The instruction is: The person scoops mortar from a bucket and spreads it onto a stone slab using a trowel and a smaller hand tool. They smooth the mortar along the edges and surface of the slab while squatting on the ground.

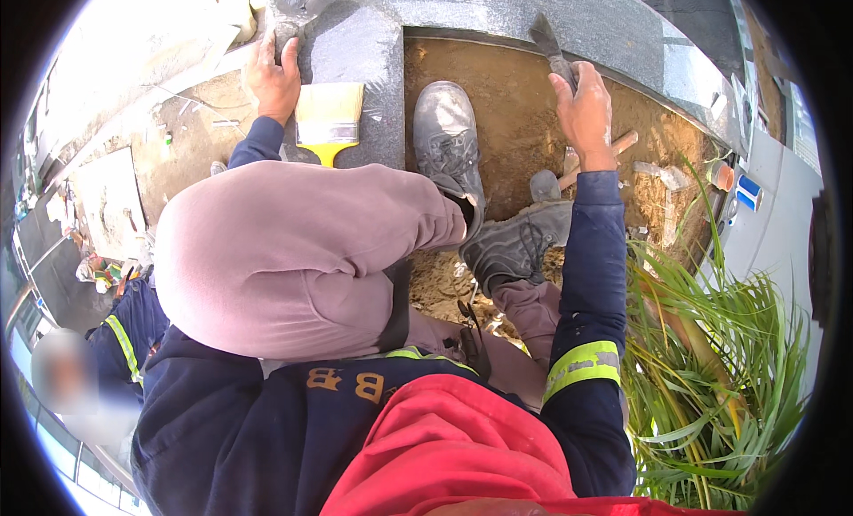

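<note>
My right hand grips a trowel whose blade touches the inner edge of the grey granite slab at the top of a soil-filled bed. My left hand rests flat on the left granite slab, fingers spread over its edge. A wide paintbrush with a yellow handle lies on that slab just right of the left hand. My grey boots stand on the slab edge and in the soil, my knees bent in pinkish trousers.
A hammer with a wooden handle lies in the soil below my right hand. A green leafy plant fills the lower right. Another person in a dark jacket with reflective stripes crouches at lower left. Rubble and tiles lie on the left.
</note>
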The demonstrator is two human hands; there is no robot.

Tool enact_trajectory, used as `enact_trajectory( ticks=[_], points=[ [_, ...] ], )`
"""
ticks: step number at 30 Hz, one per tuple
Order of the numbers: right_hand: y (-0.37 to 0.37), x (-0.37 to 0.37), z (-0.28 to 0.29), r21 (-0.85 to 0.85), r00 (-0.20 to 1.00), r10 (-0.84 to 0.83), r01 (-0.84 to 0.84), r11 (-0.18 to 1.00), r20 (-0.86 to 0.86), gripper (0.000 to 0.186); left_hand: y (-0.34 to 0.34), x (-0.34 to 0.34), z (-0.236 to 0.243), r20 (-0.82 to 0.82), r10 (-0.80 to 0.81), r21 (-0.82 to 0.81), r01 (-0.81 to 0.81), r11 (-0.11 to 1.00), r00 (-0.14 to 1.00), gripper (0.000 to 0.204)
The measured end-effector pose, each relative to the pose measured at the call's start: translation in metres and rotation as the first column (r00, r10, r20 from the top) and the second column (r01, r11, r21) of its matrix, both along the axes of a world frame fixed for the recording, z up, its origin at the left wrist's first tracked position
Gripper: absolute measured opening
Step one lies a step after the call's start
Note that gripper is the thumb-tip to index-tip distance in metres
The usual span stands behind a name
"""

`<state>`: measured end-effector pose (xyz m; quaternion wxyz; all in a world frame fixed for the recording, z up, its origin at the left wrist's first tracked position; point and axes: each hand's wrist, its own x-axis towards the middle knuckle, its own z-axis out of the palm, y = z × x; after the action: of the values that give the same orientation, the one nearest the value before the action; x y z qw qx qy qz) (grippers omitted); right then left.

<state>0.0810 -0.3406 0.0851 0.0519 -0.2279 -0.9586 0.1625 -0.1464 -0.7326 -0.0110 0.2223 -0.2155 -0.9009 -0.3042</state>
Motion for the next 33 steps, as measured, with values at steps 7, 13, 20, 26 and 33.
enact_trajectory(
  ticks=[7,13,20,26,33],
  points=[
    [-0.061,-0.017,-0.073,-0.056,0.927,0.262,-0.287,0.956,-0.268,0.03,-0.002,-0.003,-0.001,0.034,-0.01,-0.013,0.01,1.0,0.999,0.04],
    [-0.085,-0.037,-0.092,-0.117,0.931,0.254,-0.291,0.949,-0.261,0.032,-0.002,-0.001,-0.001,-0.007,-0.005,-0.044,0.005,0.999,1.0,0.042],
    [-0.101,-0.049,-0.107,-0.261,0.964,0.123,-0.185,0.947,-0.236,0.035,-0.007,-0.003,-0.009,0.005,0.048,-0.118,-0.047,0.992,0.999,0.047],
    [-0.083,-0.02,-0.118,-0.307,0.961,-0.086,0.001,0.952,-0.264,0.035,-0.005,-0.008,-0.009,-0.055,-0.029,-0.066,0.026,0.998,0.998,0.044],
    [-0.056,-0.009,-0.107,-0.361,0.973,-0.161,0.091,0.928,-0.166,0.034,-0.005,-0.006,-0.006,-0.046,-0.03,-0.08,0.027,0.996,0.999,0.042]
  ],
)
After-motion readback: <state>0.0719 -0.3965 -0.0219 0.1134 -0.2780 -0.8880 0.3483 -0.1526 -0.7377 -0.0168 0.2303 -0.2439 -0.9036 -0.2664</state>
